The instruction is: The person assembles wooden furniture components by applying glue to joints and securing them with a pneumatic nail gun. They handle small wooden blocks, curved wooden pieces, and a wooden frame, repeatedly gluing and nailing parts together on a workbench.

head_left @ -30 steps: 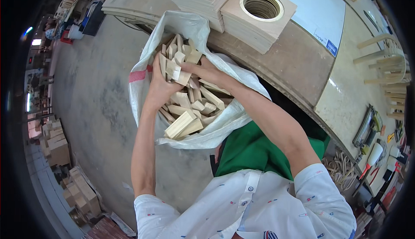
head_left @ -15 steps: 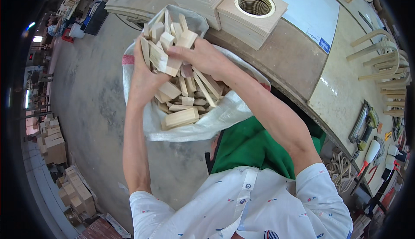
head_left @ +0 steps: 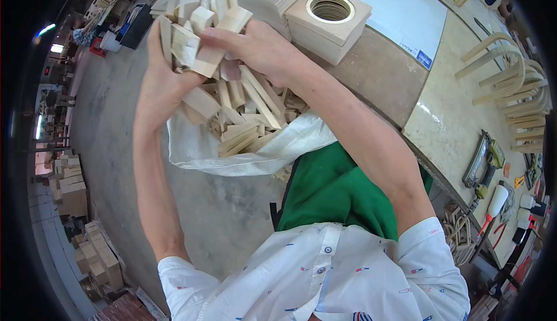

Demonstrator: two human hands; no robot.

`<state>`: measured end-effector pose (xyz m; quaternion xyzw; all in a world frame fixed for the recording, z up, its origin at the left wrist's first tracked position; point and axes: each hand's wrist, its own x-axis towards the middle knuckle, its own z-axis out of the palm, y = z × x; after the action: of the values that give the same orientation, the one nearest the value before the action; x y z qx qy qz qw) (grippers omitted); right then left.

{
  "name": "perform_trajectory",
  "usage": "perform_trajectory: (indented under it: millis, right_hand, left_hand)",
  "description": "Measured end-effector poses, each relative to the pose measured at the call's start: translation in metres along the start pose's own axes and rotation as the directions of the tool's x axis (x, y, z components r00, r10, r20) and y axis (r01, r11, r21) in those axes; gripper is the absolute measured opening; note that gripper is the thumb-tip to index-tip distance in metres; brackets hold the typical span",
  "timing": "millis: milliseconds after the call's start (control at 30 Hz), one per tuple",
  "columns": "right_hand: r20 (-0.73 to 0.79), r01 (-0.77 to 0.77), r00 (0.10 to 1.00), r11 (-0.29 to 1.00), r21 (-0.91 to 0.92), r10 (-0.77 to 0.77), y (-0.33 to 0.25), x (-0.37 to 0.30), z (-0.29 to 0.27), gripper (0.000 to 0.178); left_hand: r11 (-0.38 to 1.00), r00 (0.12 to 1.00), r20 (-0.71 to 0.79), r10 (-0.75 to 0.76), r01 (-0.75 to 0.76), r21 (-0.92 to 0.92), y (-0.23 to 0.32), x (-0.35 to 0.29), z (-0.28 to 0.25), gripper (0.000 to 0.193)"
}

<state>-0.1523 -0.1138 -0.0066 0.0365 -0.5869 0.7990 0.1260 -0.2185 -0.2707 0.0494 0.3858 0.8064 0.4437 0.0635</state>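
Observation:
Between my two hands is a heaped bunch of pale wood offcuts (head_left: pixel 203 20), short blocks and strips pointing many ways. My left hand (head_left: pixel 165 89) is curled round the near-left side of the bunch. From the right, my right hand (head_left: pixel 255 48) presses against it, its thumb over a block. Below them a white woven sack (head_left: pixel 255 161) gapes, filled with more wood offcuts (head_left: pixel 241 138). Some strips lean up from the sack toward my right hand. The sack's far side is hidden behind the wood and my hands.
To the right runs a workbench (head_left: pixel 371 77) bearing stacked square wooden panels with round holes (head_left: pixel 331 8) and a white sheet (head_left: pixel 389 13). Farther right are bent wooden frames (head_left: pixel 505 77), a sander-like tool (head_left: pixel 484 158) and hand tools. Wood blocks (head_left: pixel 98 254) are piled at the lower left.
Both hands have lifted the bunch of offcuts up and to the left, away from the sack's filling. The bench appears slightly shifted in view.

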Motion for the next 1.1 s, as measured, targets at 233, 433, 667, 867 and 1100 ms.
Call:
perform_trajectory:
  millis: [233, 433, 667, 867, 1100]
  right_hand:
    - [-0.01, -0.041, 0.999, 0.993, -0.112, 0.04, -0.07, 0.009, -0.004, 0.033]
    - [-0.025, 0.093, 0.996, 0.988, 0.124, -0.091, -0.146, 0.007, -0.071, 0.045]
    - [-0.383, 0.091, 0.914, 0.988, -0.127, -0.133, -0.197, -0.08, -0.211, 0.043]
    - [-0.586, -0.06, 0.809, 0.987, -0.152, -0.041, -0.134, -0.097, -0.334, 0.058]
    - [-0.701, -0.024, 0.699, 0.984, 0.177, 0.143, -0.033, -0.101, -0.374, 0.041]
  left_hand:
    - [0.994, 0.996, 0.027, 0.087, -0.089, 0.06, 0.058, 0.033, -0.028, 0.094]
    - [0.947, 0.956, 0.156, 0.247, -0.272, 0.169, 0.144, 0.101, -0.004, 0.088]
    - [0.916, 0.846, 0.387, 0.367, -0.402, 0.011, 0.206, 0.178, 0.16, 0.09]
    - [0.906, 0.753, 0.521, 0.402, -0.409, -0.108, 0.18, 0.23, 0.278, 0.097]
    - [0.93, 0.66, 0.723, 0.205, -0.361, 0.066, 0.096, 0.257, 0.349, 0.105]
